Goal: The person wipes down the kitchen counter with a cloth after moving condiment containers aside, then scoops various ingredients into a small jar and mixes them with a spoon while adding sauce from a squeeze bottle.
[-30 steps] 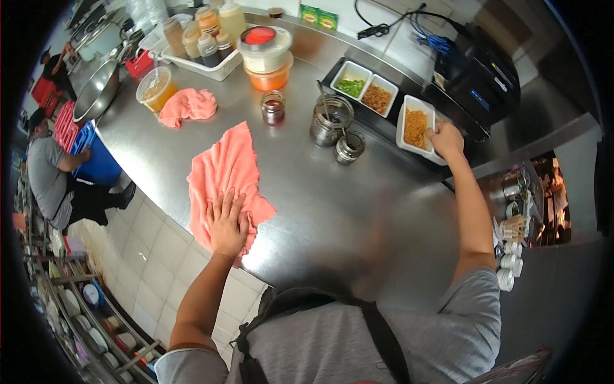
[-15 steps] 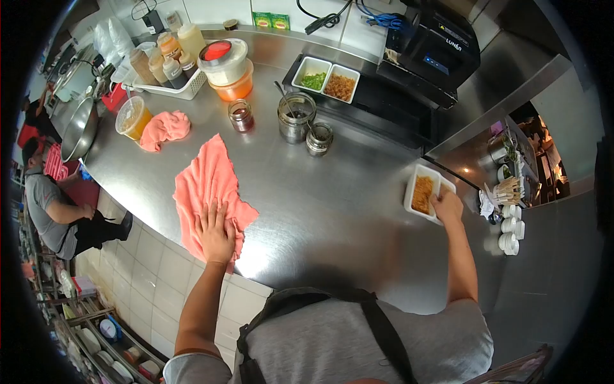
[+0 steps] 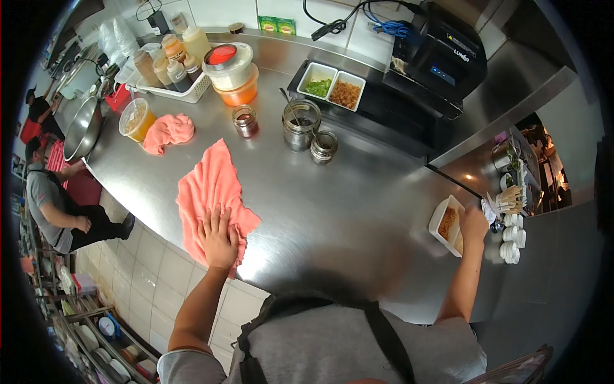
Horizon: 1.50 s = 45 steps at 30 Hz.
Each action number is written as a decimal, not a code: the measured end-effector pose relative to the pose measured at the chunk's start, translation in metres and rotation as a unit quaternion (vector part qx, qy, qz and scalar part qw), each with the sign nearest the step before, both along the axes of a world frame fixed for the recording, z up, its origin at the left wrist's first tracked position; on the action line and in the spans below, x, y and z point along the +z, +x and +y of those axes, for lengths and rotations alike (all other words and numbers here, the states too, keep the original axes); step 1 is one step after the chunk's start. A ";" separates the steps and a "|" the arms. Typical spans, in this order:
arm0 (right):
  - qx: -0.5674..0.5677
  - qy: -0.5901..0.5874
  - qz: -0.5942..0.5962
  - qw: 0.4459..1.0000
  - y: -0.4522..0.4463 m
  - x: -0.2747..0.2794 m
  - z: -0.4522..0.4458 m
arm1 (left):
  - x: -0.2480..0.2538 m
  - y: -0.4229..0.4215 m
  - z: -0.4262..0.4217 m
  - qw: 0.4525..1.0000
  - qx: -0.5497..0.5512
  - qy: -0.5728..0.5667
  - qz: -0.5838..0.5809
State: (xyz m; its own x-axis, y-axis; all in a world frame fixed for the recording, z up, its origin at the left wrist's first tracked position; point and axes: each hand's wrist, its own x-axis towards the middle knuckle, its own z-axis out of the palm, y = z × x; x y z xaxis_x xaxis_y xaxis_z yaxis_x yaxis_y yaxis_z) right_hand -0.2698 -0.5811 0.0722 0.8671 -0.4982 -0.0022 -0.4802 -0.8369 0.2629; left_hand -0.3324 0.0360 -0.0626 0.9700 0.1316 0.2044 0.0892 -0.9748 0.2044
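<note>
My left hand (image 3: 217, 240) lies spread on a pink cloth (image 3: 210, 185) near the front left edge of the steel counter (image 3: 320, 217). At the right side of the counter, my right hand (image 3: 473, 226) is closed on the far side of a white container (image 3: 439, 221) with orange-brown crumbs in it. The fingers partly hide its right side. A large glass jar (image 3: 300, 131) with a spoon, a small jar (image 3: 324, 146) and a jar of red contents (image 3: 245, 120) stand farther back.
Two white containers (image 3: 330, 86) of green and brown bits sit in a black tray. A printer (image 3: 441, 57) stands behind. Bottles in a white basket (image 3: 187, 95), stacked tubs (image 3: 233, 75) and a crumpled cloth (image 3: 171, 131) are at left. Two people (image 3: 54, 208) are beyond the counter.
My right hand has carried the white container from the black tray to the right side of the counter. My left hand stays on the cloth. The view has shifted.
</note>
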 end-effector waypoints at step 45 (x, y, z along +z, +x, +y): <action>0.187 0.210 -0.042 0.959 0.370 -0.036 0.295 | 0.004 0.001 0.006 0.996 0.020 -0.075 -0.052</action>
